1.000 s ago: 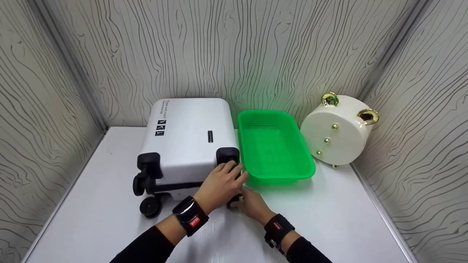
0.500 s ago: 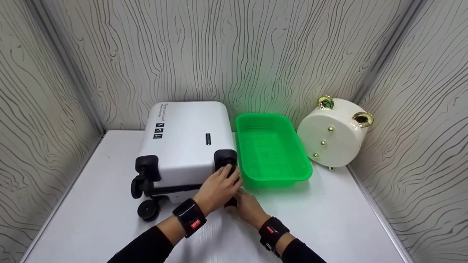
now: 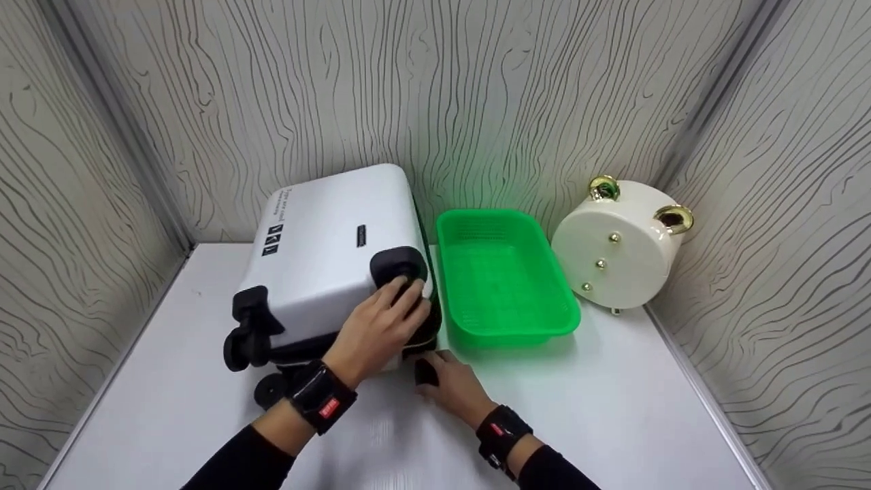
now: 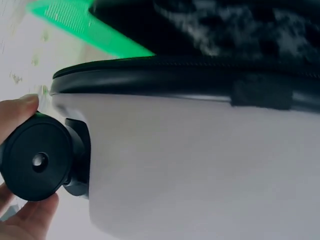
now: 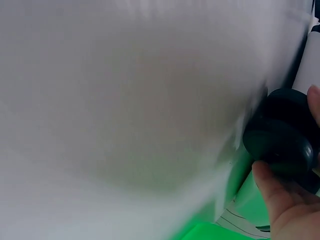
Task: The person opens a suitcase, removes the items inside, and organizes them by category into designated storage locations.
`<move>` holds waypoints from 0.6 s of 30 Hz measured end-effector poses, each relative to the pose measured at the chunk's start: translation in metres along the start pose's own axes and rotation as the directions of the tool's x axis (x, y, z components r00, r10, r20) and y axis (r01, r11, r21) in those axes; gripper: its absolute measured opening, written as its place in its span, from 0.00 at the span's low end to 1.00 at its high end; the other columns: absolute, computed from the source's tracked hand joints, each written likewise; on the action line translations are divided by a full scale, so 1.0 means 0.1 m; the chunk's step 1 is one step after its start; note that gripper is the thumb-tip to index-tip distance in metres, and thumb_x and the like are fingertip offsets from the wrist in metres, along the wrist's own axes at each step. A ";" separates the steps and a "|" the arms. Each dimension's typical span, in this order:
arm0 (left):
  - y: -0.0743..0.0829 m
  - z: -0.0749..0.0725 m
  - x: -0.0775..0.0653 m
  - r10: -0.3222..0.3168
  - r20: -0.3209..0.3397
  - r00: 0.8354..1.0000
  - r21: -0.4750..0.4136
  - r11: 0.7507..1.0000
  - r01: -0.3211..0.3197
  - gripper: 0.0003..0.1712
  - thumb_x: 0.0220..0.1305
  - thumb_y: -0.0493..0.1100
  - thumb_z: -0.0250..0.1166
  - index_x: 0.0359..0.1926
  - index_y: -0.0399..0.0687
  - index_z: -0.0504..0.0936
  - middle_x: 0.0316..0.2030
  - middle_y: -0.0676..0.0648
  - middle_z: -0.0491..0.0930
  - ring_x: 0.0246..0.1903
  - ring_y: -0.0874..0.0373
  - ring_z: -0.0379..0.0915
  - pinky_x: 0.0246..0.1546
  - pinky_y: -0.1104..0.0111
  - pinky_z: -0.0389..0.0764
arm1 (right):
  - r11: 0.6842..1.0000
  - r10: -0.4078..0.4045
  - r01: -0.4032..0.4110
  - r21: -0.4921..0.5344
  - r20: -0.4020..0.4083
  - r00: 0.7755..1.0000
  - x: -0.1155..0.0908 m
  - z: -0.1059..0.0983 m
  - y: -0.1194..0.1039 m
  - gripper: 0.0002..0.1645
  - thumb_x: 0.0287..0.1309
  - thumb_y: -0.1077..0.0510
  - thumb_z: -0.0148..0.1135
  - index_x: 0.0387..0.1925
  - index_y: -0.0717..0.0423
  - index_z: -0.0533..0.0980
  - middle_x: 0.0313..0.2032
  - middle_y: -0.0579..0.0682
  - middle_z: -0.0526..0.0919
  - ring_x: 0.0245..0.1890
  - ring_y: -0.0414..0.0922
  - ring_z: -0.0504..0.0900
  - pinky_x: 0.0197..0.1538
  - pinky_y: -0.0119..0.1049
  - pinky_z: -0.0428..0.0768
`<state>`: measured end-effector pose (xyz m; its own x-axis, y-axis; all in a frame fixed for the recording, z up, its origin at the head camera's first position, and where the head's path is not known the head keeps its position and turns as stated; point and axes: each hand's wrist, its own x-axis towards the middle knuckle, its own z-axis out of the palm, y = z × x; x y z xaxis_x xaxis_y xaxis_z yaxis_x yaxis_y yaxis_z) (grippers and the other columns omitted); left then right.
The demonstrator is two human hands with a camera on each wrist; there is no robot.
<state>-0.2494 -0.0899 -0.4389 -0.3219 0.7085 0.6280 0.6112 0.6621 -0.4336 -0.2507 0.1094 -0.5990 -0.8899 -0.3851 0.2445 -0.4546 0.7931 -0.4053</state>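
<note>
A small white suitcase [image 3: 320,224] with black wheels lies flat on the table, its right side parted along the edge. My left hand [image 3: 374,333] grips the wheel [image 4: 37,172] at the upper shell's near right corner, thumb and fingers around it. That shell tilts up, higher on the right. In the left wrist view, patterned dark lining [image 4: 220,25] shows beyond the shell's black rim [image 4: 150,77]. Low by the same corner, my right hand [image 3: 459,389] holds the lower shell's wheel [image 5: 280,145] between thumb and fingers. The suitcase's inside is mostly hidden in the head view.
Close beside the suitcase on the right stands a green plastic basket [image 3: 457,286]. Farther right is a round cream-coloured object [image 3: 605,258] with gold ear-like loops and gold studs. Patterned walls [image 3: 435,102] enclose the white table [image 3: 578,422] at the back and sides.
My left hand has raised the suitcase's upper shell on the right and moved up and left with it. A gap has opened along the right edge. The right hand stays low at the wheel.
</note>
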 end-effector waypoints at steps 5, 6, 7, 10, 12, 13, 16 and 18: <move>-0.27 -0.24 -0.12 -0.083 -0.145 0.986 -0.074 0.995 0.073 0.19 0.59 0.33 0.64 0.53 0.41 0.80 0.59 0.37 0.74 0.54 0.39 0.73 0.52 0.56 0.78 | 0.997 0.058 -0.060 0.045 0.028 0.998 -0.02 0.01 0.01 0.34 0.54 0.45 0.72 0.61 0.51 0.74 0.53 0.57 0.76 0.43 0.57 0.82 0.45 0.49 0.80; -0.33 -0.29 -0.16 -0.108 -0.178 0.978 -0.095 0.991 0.092 0.17 0.61 0.34 0.62 0.52 0.41 0.80 0.58 0.37 0.74 0.55 0.38 0.73 0.51 0.55 0.79 | 0.996 0.065 -0.066 0.051 0.032 0.997 -0.02 0.00 0.02 0.35 0.54 0.45 0.72 0.61 0.50 0.74 0.53 0.57 0.76 0.42 0.57 0.82 0.45 0.50 0.80; -0.38 -0.34 -0.19 -0.135 -0.207 0.969 -0.114 0.987 0.113 0.16 0.63 0.35 0.61 0.52 0.41 0.80 0.58 0.36 0.74 0.55 0.38 0.73 0.51 0.55 0.79 | 0.996 0.068 -0.070 0.055 0.034 0.997 -0.03 0.00 0.02 0.35 0.54 0.45 0.72 0.62 0.50 0.74 0.53 0.57 0.76 0.42 0.57 0.82 0.45 0.50 0.80; -0.55 -0.49 -0.31 -0.214 -0.277 0.937 -0.164 0.971 0.173 0.16 0.65 0.39 0.59 0.52 0.40 0.80 0.59 0.36 0.75 0.56 0.37 0.72 0.52 0.53 0.78 | 0.996 0.069 -0.071 0.058 0.038 0.997 -0.03 -0.02 0.02 0.35 0.54 0.45 0.72 0.62 0.49 0.74 0.52 0.57 0.76 0.41 0.57 0.82 0.43 0.49 0.80; -0.66 -0.59 -0.39 -0.260 -0.312 0.914 -0.183 0.960 0.211 0.18 0.63 0.42 0.62 0.53 0.39 0.80 0.59 0.36 0.75 0.56 0.36 0.72 0.52 0.51 0.78 | 0.996 0.060 -0.062 0.058 0.033 0.998 -0.02 -0.04 0.01 0.35 0.53 0.45 0.72 0.61 0.48 0.74 0.51 0.56 0.76 0.40 0.55 0.82 0.42 0.48 0.80; -0.72 -0.64 -0.44 -0.285 -0.334 0.899 -0.191 0.954 0.232 0.19 0.61 0.42 0.65 0.52 0.40 0.80 0.58 0.36 0.75 0.56 0.36 0.72 0.51 0.50 0.78 | 0.997 0.059 -0.061 0.056 0.033 0.998 -0.02 -0.05 0.00 0.35 0.53 0.45 0.72 0.61 0.48 0.74 0.50 0.56 0.76 0.39 0.55 0.82 0.41 0.48 0.80; -0.87 -0.77 -0.60 -0.377 -0.381 0.844 -0.213 0.924 0.317 0.25 0.50 0.38 0.74 0.51 0.41 0.81 0.57 0.36 0.76 0.54 0.36 0.74 0.51 0.49 0.77 | 0.997 0.052 -0.054 0.060 0.038 0.998 -0.02 -0.06 -0.02 0.34 0.54 0.45 0.72 0.62 0.48 0.74 0.49 0.55 0.76 0.39 0.53 0.82 0.41 0.46 0.80; -0.98 -0.84 -0.71 -0.452 -0.406 0.794 -0.242 0.891 0.384 0.28 0.43 0.35 0.79 0.50 0.42 0.81 0.56 0.37 0.77 0.52 0.36 0.75 0.53 0.52 0.77 | 0.996 0.055 -0.058 0.061 0.048 0.997 -0.03 -0.07 -0.04 0.34 0.54 0.45 0.72 0.61 0.47 0.74 0.49 0.54 0.76 0.39 0.53 0.81 0.40 0.46 0.80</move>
<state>-0.2257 -0.2253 -0.3867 -0.2383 0.1642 0.9572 0.5959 0.8030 0.0106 -0.2461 0.1108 -0.5920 -0.9144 -0.3631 0.1789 -0.4036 0.7839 -0.4717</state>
